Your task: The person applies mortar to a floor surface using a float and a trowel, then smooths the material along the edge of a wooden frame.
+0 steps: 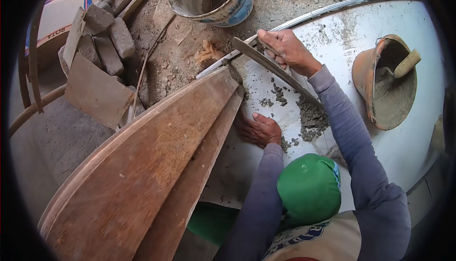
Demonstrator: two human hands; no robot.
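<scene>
My right hand (286, 49) grips a long, flat, straight-bladed tool (273, 68), held at a slant above a white surface (389, 21) with a metal edge strip. My left hand (261, 130) lies on that surface, fingers spread, beside two long rust-brown boards (142, 161); whether it touches them I cannot tell. Grey mortar (311, 118) lies in crumbly clumps under the tool and is packed at the boards' far end. My green-clad knee (306, 182) is at the bottom.
A mortar-smeared blue bucket (230, 11) stands on rubble-strewn ground beyond the edge. At right, a rusty orange container (361, 75) holds mortar and a tool with a wooden handle (406, 64). At left are stacked grey blocks (121, 37), a tile offcut (95, 90) and bent rods.
</scene>
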